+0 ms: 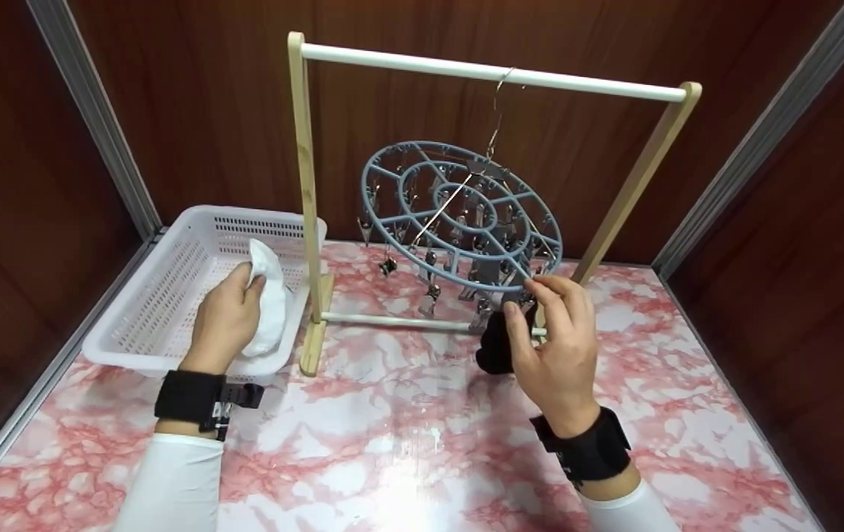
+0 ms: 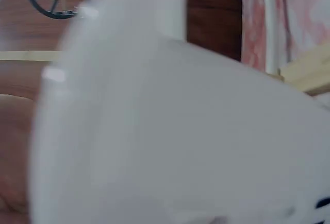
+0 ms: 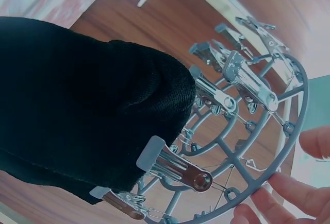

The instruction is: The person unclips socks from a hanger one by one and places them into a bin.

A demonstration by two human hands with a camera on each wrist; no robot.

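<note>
My left hand [image 1: 228, 318] pinches a folded white cloth [image 1: 268, 303] between thumb and fingers, over the right part of a white plastic basket [image 1: 119, 360]. A blurred white surface fills most of the left wrist view. At the front right of a round blue-grey clip hanger [image 1: 422, 260], the fingertips of my right hand [image 1: 559, 347] meet the outer ring, the thumb apart from it. A black sock-like piece [image 3: 98, 100] hangs from the hanger's metal clips [image 3: 188, 172] beside this hand. The hanger tilts, its right side lower.
A wooden-legged rack [image 1: 306, 185] with a white top bar [image 1: 422, 63] carries the hanger by its metal hook [image 1: 496, 111]. Several bare clips dangle under the rings. A lower white bar [image 1: 400, 321] runs near the red-and-white marbled table [image 1: 392, 414]. Brown panels enclose the sides and back.
</note>
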